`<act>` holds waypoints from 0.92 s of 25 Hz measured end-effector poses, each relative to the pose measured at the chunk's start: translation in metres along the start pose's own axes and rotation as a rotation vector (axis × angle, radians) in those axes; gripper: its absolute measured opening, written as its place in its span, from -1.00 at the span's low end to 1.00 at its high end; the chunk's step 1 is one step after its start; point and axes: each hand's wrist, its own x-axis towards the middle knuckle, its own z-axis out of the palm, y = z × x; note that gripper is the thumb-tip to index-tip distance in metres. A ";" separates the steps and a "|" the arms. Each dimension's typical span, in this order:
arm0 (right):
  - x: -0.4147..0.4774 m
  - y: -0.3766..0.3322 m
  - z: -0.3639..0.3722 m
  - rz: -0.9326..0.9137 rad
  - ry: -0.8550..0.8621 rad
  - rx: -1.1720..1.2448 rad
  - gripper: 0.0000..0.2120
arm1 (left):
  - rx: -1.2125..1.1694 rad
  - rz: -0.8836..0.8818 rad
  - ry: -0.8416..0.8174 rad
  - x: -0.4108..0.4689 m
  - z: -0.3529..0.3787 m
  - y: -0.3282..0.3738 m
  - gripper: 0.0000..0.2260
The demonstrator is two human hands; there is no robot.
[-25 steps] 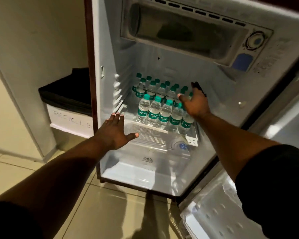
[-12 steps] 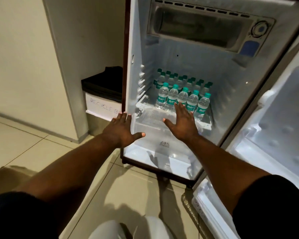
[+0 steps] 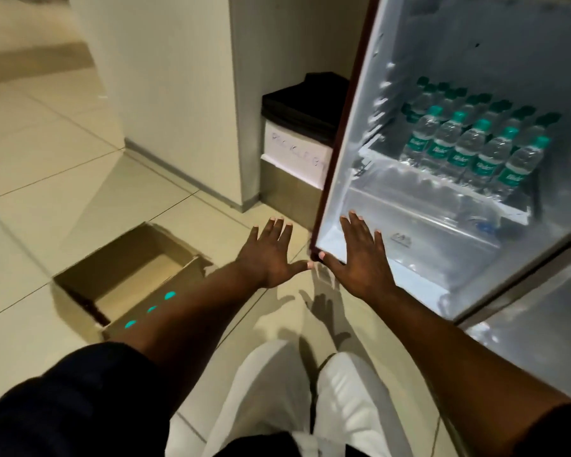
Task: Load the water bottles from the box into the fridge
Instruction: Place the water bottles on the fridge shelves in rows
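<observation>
Water bottles [image 3: 468, 150] stood packed upright in the fridge [image 3: 360, 166], seemingly to save room, with more in the box [image 3: 112, 258] left of it, while the left hand [image 3: 271, 255] and right hand [image 3: 360, 258] hovered empty, fingers [image 3: 360, 227] spread, likely to fetch them.

We see clear water bottles [image 3: 468, 150] with teal caps and labels, a brown box [image 3: 119, 255], a white fridge [image 3: 350, 159] edged maroon, beige floor tiles [image 3: 47, 179], a white bin [image 3: 294, 150] lined black

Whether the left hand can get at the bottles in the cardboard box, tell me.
Probably yes. The left hand is open and empty, the cardboard box stands open-topped on the floor, and the bottles show their teal caps uncovered at its near side.
</observation>
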 end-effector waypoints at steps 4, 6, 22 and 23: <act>-0.014 -0.029 0.045 -0.053 -0.048 0.021 -0.13 | -0.029 -0.089 -0.020 -0.033 0.031 -0.033 0.00; -0.025 -0.045 0.068 -0.067 -0.094 0.048 -0.16 | -0.038 -0.157 -0.055 -0.052 0.049 -0.047 0.00; -0.106 -0.174 0.188 -0.245 -0.413 0.264 -0.25 | -0.198 -0.540 -0.129 -0.197 0.167 -0.129 -0.09; -0.106 -0.176 0.191 -0.272 -0.413 0.274 -0.26 | -0.207 -0.576 -0.127 -0.199 0.169 -0.136 -0.11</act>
